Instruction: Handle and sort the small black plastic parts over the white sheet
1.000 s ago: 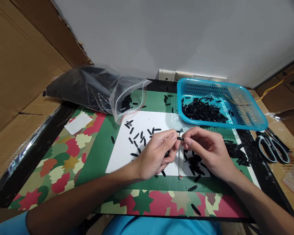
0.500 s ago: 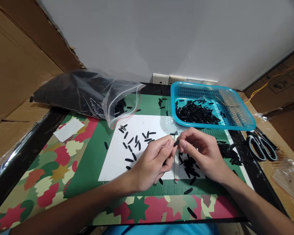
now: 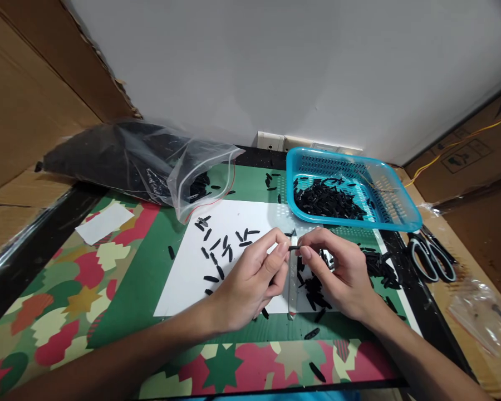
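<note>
One small, black, elongated piece [image 3: 294,248] is held above the white paper sheet [image 3: 181,284], clamped at one end by left hand [image 3: 256,281], at the other by right hand [image 3: 340,273], thumb against forefinger in each. Two-ended hold presumably used for steadying. Piece is set crosswise between the fingertips, middle exposed, ends covered. Whether anything is held in the left palm cannot be told. Loose black pieces [image 3: 211,278] are spread left of a pale, narrow strip [image 3: 293,287]; a black heap [image 3: 314,292] is placed right, probably for separation. Blue, perforated plastic basket [image 3: 359,224] is positioned beyond, seemingly for easy reach.
</note>
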Tool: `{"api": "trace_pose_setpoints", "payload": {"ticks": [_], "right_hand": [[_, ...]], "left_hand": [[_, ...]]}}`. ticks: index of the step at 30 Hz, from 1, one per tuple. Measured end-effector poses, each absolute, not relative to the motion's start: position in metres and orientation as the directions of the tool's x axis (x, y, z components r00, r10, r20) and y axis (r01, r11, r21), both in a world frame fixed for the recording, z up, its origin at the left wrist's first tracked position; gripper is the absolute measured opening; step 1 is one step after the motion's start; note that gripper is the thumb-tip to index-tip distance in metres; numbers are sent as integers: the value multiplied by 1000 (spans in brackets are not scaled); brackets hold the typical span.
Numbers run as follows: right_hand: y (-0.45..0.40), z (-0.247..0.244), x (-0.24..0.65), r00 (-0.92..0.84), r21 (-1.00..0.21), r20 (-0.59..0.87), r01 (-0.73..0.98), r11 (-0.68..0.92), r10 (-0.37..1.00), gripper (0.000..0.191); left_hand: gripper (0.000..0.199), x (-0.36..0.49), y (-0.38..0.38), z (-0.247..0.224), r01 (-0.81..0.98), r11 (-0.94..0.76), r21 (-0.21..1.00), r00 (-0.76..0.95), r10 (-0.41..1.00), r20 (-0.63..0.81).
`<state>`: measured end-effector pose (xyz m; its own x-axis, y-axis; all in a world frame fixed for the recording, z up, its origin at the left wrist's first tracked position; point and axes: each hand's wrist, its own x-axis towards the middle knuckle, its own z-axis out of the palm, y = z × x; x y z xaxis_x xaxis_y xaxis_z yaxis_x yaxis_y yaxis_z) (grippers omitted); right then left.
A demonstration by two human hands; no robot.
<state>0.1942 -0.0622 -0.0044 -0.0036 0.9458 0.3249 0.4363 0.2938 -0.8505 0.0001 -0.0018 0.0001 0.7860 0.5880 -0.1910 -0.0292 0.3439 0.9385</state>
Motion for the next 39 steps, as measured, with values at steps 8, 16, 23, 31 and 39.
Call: {"api": "trace_pose_setpoints", "payload": {"ticks": [8,16,23,31,39], "right_hand": [[-63,-4,194,22,-932,250,277,234,968,8],[-63,-2,193,38,-933,255,271,236,966,8],[-62,-5,193,25,-910,280,325,257,960,8],[-62,-4,192,20,-894,281,370,254,959,12],[-63,-5,191,-2,-852,337,425,306,942,12]], "left_hand": [[31,0,0,1,-40,364,931,780,593,-198],[27,-1,-1,0,-34,361,932,773,601,-205],[28,1,-1,1,-39,354,934,755,623,-205],[29,0,-1,1,-39,342,939,752,629,-198],[28,0,-1,0,-36,352,935,748,630,-208]]}}
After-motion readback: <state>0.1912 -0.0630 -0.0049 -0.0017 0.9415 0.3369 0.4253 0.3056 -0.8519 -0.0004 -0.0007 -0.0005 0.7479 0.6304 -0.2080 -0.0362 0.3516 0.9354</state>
